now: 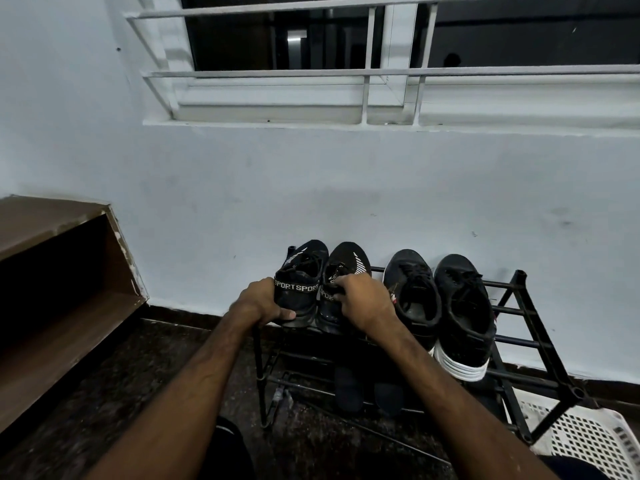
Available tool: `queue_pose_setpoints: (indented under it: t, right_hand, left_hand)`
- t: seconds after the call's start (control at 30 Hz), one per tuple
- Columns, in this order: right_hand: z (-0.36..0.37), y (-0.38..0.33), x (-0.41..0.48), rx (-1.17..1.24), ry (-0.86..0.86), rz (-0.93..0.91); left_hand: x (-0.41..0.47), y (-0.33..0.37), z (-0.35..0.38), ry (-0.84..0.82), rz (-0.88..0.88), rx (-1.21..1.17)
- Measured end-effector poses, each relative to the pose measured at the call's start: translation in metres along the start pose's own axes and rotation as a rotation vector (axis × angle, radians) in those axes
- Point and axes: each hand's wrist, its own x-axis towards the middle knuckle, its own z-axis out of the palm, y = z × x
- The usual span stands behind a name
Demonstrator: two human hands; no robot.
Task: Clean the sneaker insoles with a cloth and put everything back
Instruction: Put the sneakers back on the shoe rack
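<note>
Two black sneakers with "SPORT" straps stand side by side on the top of a black metal shoe rack (519,311). My left hand (261,303) grips the heel of the left sneaker (301,271). My right hand (363,301) holds the collar of the right sneaker (349,259), fingers curled into its opening. Two dark insoles (348,389) lie on the rack's lower level beneath the shoes. No cloth is in view.
A second pair of black sneakers (440,303), one with a white sole, sits to the right on the same rack. A white perforated basket (585,441) stands at the lower right. Brown wooden steps (62,278) rise on the left. Wall and barred window behind.
</note>
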Motion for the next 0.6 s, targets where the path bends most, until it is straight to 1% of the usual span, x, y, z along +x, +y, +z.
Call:
queue_pose_setpoints:
  t: [0.07,0.3,0.4,0.53,0.6]
  right_hand:
    - [0.001,-0.001,0.000,0.012,0.004,0.001]
    - [0.007,-0.006,0.005,0.181,-0.007,-0.017]
    - [0.009,-0.005,0.006,0.191,0.000,-0.009]
    - [0.005,-0.004,0.010,0.184,-0.063,0.010]
    - [-0.002,-0.002,0.011,0.236,-0.123,0.002]
  left_hand:
    - [0.001,0.000,0.002,0.005,0.008,0.003]
    - [-0.001,-0.001,0.001,0.005,0.020,-0.002]
    - [-0.002,-0.001,0.000,0.001,0.026,0.014]
    - [-0.005,0.007,-0.011,-0.017,0.020,0.100]
    - [-0.013,0.019,-0.021,0.050,0.072,0.139]
